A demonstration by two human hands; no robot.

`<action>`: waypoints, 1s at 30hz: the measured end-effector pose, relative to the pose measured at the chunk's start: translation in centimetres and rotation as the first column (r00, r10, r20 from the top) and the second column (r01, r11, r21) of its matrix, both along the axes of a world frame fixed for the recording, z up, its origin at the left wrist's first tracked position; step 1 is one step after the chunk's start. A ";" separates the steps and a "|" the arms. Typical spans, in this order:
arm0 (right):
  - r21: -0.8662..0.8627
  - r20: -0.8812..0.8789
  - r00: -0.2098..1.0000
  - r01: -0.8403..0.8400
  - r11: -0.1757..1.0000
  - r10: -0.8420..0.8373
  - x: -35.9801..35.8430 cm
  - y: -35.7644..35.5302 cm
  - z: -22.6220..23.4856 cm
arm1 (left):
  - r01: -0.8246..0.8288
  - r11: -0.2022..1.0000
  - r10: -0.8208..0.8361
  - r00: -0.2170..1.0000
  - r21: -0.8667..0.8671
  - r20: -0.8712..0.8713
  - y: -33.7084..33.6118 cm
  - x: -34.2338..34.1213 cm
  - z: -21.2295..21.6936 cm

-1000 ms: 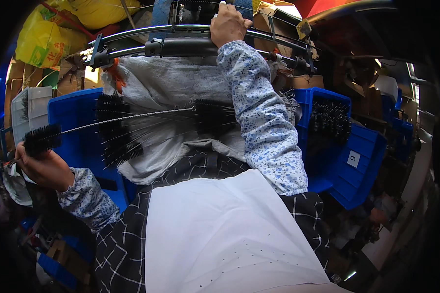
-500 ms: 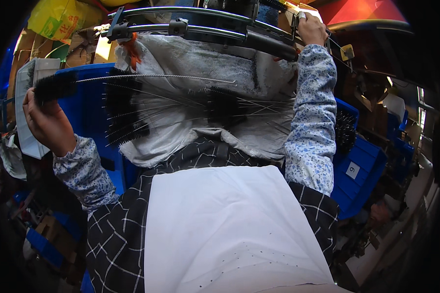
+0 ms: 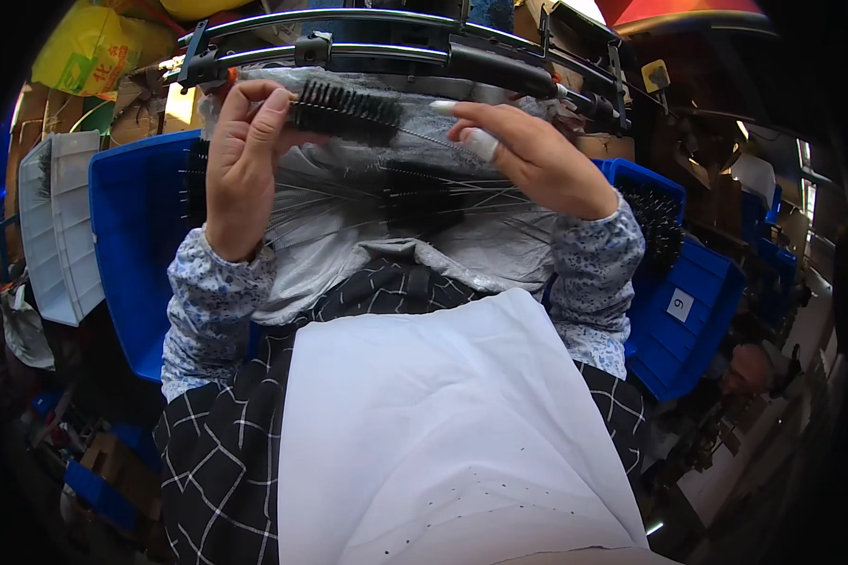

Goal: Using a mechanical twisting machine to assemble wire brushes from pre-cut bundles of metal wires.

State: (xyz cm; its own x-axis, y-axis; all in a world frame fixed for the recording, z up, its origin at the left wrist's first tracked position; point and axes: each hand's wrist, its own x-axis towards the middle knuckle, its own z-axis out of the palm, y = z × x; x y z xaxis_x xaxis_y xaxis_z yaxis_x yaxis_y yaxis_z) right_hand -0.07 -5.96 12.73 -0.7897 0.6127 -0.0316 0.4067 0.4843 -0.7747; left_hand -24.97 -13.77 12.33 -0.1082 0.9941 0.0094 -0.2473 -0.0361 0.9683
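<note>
My left hand [image 3: 245, 155] is closed round one end of a twisted-wire brush with black bristles [image 3: 344, 111], thumb and fingers pinching it. The brush lies roughly crosswise in front of the machine, its bare wire stem sloping down to the right. At the stem's far end is my right hand [image 3: 537, 155], index finger stretched out and apart from a digit with a white wrap. The stem runs up to that wrapped digit; whether it is gripped cannot be seen. Below, more black-bristled wire brushes [image 3: 424, 202] lie on a grey cloth [image 3: 320, 268] over my lap.
A machine with metal rails [image 3: 377, 54] spans the far side. Blue bins stand at left [image 3: 122, 245] and right [image 3: 693, 311], with black bristles beside the right one. A white plastic crate [image 3: 61, 226] is at far left, a yellow bag [image 3: 89, 52] behind it.
My left hand has carried the brush from the far left toward the middle. My right hand has left the machine's right end and come down beside the wire stem.
</note>
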 end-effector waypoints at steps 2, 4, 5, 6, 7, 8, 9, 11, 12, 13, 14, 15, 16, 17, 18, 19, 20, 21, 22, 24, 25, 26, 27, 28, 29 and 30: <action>-0.362 -0.097 0.986 0.091 0.928 -0.135 -4.4 -2.5 -0.2 | 0.020 0.999 -0.022 0.998 -0.026 -0.053 -0.5 2.1 -1.2; -0.224 -0.161 0.971 0.141 0.964 -0.179 -5.1 -3.1 -1.8 | 0.080 0.993 -0.085 0.995 -0.087 -0.050 -0.6 0.8 -0.9; -0.142 -0.154 0.952 0.244 0.959 -0.265 -4.6 -1.9 -2.5 | 0.070 0.991 -0.084 0.989 -0.113 -0.122 -0.4 -0.3 -0.2; -0.057 -0.149 0.927 0.339 0.939 -0.344 -3.8 0.0 -3.7 | -0.002 0.996 -0.026 0.942 -0.084 -0.336 -0.2 -2.5 -1.5; 0.234 -0.138 0.880 0.476 0.848 -0.455 -2.5 2.7 -4.7 | -0.041 0.998 0.008 0.823 -0.047 -0.568 0.0 -5.4 -2.4; 0.503 -0.161 0.812 0.557 0.661 -0.562 -1.0 5.5 -6.0 | -0.171 0.984 0.086 0.665 -0.040 -0.742 0.4 -8.8 -3.7; 0.608 -0.127 0.759 0.568 0.554 -0.639 0.5 7.6 -6.9 | -0.294 0.956 0.146 0.529 -0.020 -0.836 0.1 -13.0 -5.5; 0.703 -0.120 0.706 0.557 0.443 -0.698 0.7 10.2 -7.6 | -0.377 0.833 -0.116 0.597 -0.405 -0.794 -2.1 -22.0 -10.6; 0.725 -0.075 0.688 0.535 0.434 -0.722 0.7 10.7 -7.7 | -0.371 0.837 -0.117 0.596 -0.402 -0.794 -2.2 -21.9 -11.0; 0.746 -0.030 0.666 0.511 0.426 -0.745 0.7 11.1 -7.8 | -0.225 0.764 -0.192 0.816 -0.605 -0.545 -2.5 -21.8 -11.2; 0.748 -0.030 0.662 0.512 0.422 -0.749 0.8 11.5 -7.9 | -0.021 0.669 -0.227 0.946 -0.743 -0.232 -2.9 -21.6 -11.5; 0.730 0.029 0.655 0.503 0.463 -0.755 0.9 11.7 -7.8 | 0.142 0.730 -0.205 0.979 -0.668 -0.017 -3.0 -21.0 -12.0; 0.701 0.086 0.659 0.493 0.516 -0.747 0.3 11.8 -7.8 | 0.137 0.729 -0.200 0.980 -0.671 -0.018 -3.2 -19.9 -11.3; 0.741 -0.095 0.676 0.538 0.401 -0.731 -0.4 11.5 -7.9 | 0.149 0.759 -0.168 0.985 -0.634 0.030 -3.4 -18.7 -10.5; 0.744 -0.092 0.675 0.535 0.400 -0.732 -0.6 11.6 -7.5 | 0.167 0.790 -0.145 0.986 -0.590 0.085 -3.2 -18.1 -10.0; 0.709 -0.089 0.682 0.555 0.435 -0.726 -0.6 11.6 -7.2 | 0.239 0.765 -0.224 0.969 -0.598 0.100 -2.9 -18.9 -10.7; 0.670 -0.086 0.689 0.575 0.470 -0.720 -0.6 11.6 -7.0 | 0.244 0.764 -0.227 0.968 -0.597 0.105 -2.8 -18.7 -10.8; 0.671 -0.088 0.692 0.573 0.472 -0.716 -0.7 11.6 -7.1 | 0.236 0.737 -0.243 0.967 -0.633 0.077 -2.9 -18.5 -10.7; 0.696 -0.111 0.689 0.568 0.438 -0.717 -0.8 11.7 -7.2 | 0.226 0.709 -0.261 0.964 -0.669 0.049 -2.9 -18.5 -10.5; 0.721 -0.133 0.685 0.563 0.404 -0.716 -0.8 11.8 -7.3 | 0.227 0.681 -0.290 0.957 -0.696 0.028 -2.7 -18.6 -10.2; 0.732 -0.102 0.671 0.550 0.401 -0.734 -0.8 11.8 -7.4 | 0.231 0.651 -0.324 0.946 -0.723 0.010 -2.5 -18.6 -10.0; 0.743 -0.071 0.656 0.537 0.399 -0.751 -0.8 11.9 -7.5 | 0.231 0.651 -0.324 0.946 -0.723 0.011 -2.4 -18.5 -9.6; 0.744 -0.068 0.653 0.536 0.398 -0.754 -0.6 11.9 -7.4 | 0.128 0.650 -0.330 0.935 -0.749 -0.127 -2.1 -17.5 -8.4; 0.730 -0.061 0.664 0.539 0.420 -0.745 -0.5 11.9 -7.3 | 0.021 0.650 -0.336 0.905 -0.760 -0.262 -1.8 -16.9 -7.8; 0.715 -0.056 0.675 0.541 0.442 -0.736 -0.4 11.9 -7.2 | 0.026 0.649 -0.339 0.904 -0.760 -0.258 -1.7 -16.9 -8.1; 0.713 -0.058 0.681 0.540 0.448 -0.730 -0.5 12.1 -7.6 | 0.071 0.698 -0.359 0.896 -0.713 -0.262 -2.1 -17.1 -8.5</action>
